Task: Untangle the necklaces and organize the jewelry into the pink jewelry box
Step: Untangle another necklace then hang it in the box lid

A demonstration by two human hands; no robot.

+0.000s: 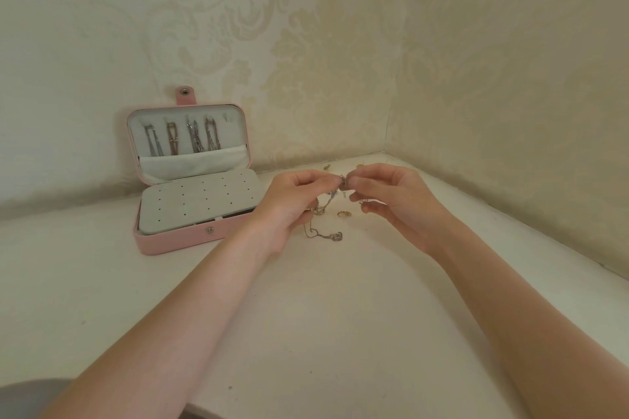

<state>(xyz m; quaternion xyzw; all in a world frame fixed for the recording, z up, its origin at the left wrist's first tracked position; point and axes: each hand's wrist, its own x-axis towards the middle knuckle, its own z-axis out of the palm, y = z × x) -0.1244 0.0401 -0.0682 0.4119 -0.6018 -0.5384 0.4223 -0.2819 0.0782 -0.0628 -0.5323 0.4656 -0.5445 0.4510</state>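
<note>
I sit at a white tabletop [306,333] that runs into a corner of two walls with pale patterned wallpaper [306,27]. On the left part of the table stands the pink jewelry box [177,243], open, its lid leaning against the wall. In the lid four chains [183,139] already hang in a row above a white pocket, and the bottom part is covered by a grey insert with small holes [199,199], which has nothing on it.

To the right of the box, a little above the table, I hold my two hands close together. My left hand [289,199] and my right hand [391,201] both pinch the same tangled necklace [335,189] between thumb and fingertips, near the knot. The rest of the chain hangs down under my left hand and lies on the table, ending in a small heart-shaped pendant [337,236]. Just beside it lies a gold ring [343,214], and some more small gold pieces [358,166] lie farther back near the wall; I cannot tell what they are.

I think the danger now is to pull too strongly. If my hands move apart while the knot is closed, it can become tighter, or the thin chain can break. Also the hanging end could drag the ring and push it away.
</note>
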